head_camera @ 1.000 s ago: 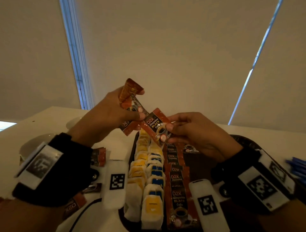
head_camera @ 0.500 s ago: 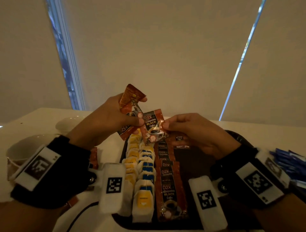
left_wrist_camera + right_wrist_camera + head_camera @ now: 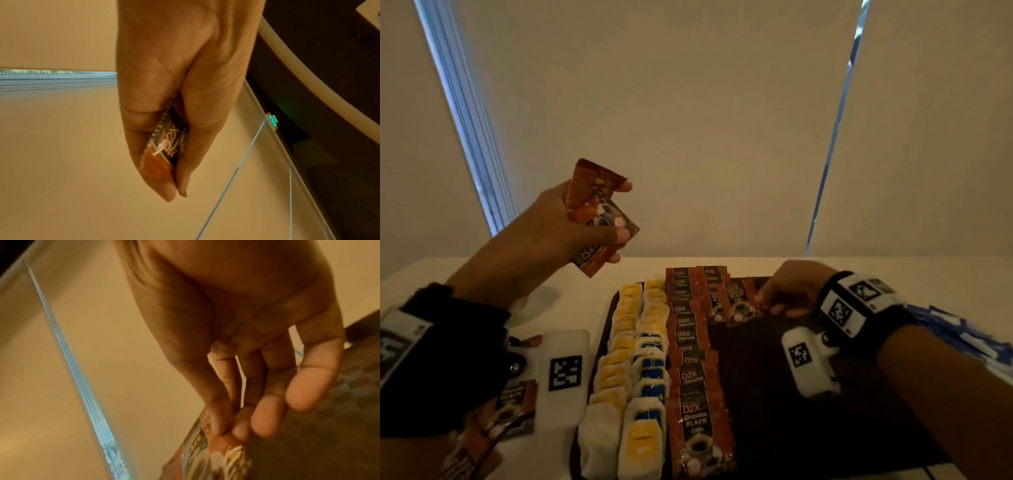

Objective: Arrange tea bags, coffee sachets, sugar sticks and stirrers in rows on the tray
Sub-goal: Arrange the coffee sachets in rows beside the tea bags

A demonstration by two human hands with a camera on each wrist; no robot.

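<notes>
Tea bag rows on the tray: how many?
2. One yellow-tagged row along the left edge of the tray; one yellow-and-blue-tagged row right beside it, against the coffee sachets. No further row visible.

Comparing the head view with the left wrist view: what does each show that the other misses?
Only the head view shows the tray with its tea bag rows and coffee sachet row, and the right hand pinching a sachet at the far end. Only the left wrist view shows a green exit sign. Both show the left hand gripping coffee sachets.
</notes>
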